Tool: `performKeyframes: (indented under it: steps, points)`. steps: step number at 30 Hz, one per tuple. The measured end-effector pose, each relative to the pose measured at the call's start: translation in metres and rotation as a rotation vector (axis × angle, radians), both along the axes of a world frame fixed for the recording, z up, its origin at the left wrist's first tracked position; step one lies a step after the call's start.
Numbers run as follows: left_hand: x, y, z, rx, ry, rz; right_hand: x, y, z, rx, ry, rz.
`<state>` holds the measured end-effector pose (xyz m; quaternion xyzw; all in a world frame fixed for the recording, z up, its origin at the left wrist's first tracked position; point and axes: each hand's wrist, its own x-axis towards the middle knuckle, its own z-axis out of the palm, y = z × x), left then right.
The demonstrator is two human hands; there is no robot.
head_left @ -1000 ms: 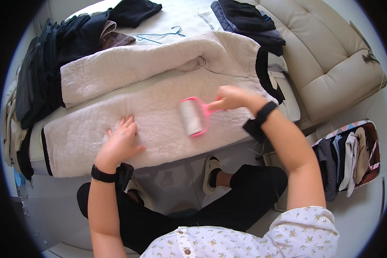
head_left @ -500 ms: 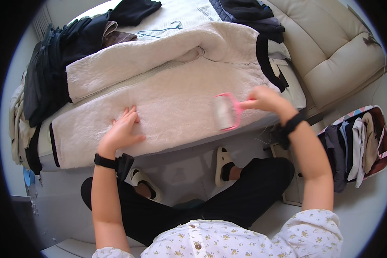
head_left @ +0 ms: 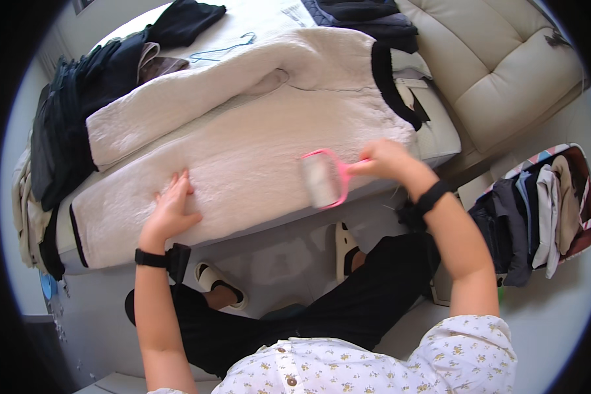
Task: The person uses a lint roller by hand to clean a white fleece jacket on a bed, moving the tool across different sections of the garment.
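A pair of cream fleece trousers (head_left: pixel 262 144) with black bands at waist and cuff lies spread along the bed's near edge, waist to the right. My right hand (head_left: pixel 391 159) grips the pink handle of a lint roller (head_left: pixel 320 178); its white roll is over the nearer leg, close to the front edge. Toward the cuff, my left hand (head_left: pixel 174 207) lies flat on the same leg with fingers apart.
Dark clothes (head_left: pixel 72 131) are heaped at the bed's left, near a blue hanger (head_left: pixel 223 50). Folded dark clothes (head_left: pixel 368 23) lie at the back. A cream padded seat (head_left: pixel 486 72) adjoins on the right, above a box of folded clothes (head_left: pixel 588 226).
The lint roller and my right hand have shifted left and slightly nearer along the leg. My left hand keeps its place on the fleece, while the whole view has shifted a little.
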<state>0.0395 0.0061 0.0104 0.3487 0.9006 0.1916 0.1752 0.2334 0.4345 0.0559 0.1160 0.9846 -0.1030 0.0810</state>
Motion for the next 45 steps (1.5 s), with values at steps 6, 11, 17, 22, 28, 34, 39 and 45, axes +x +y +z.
performKeyframes:
  steps: [6, 11, 17, 22, 28, 34, 39, 45]
  points:
    - [0.001, 0.005, 0.001, -0.027, 0.024, 0.007, 0.062, 0.119, 0.066, 0.521, -0.163, -0.278]
    - [0.002, 0.014, 0.005, -0.060, 0.042, 0.018, 0.073, 0.122, 0.067, 0.530, -0.073, -0.259]
    - [0.017, 0.054, 0.021, -0.081, 0.082, -0.048, 0.039, 0.078, 0.066, 0.366, -0.087, -0.102]
    - [0.062, 0.132, 0.013, 0.151, 0.245, -0.238, -0.041, 0.001, 0.025, 0.105, 0.025, 0.129]
    - [0.081, 0.163, -0.002, -0.172, 0.195, -0.175, -0.049, 0.047, 0.050, 0.106, -0.198, 0.003]
    - [0.079, 0.168, -0.005, -0.175, 0.167, -0.192, 0.027, 0.151, 0.093, 0.296, -0.263, -0.387]
    - [0.080, 0.169, -0.004, -0.208, 0.171, -0.168, 0.051, 0.155, 0.101, 0.389, -0.124, -0.420]
    - [0.082, 0.168, -0.003, -0.193, 0.194, -0.172, 0.092, 0.146, 0.132, 0.300, 0.005, -0.567]
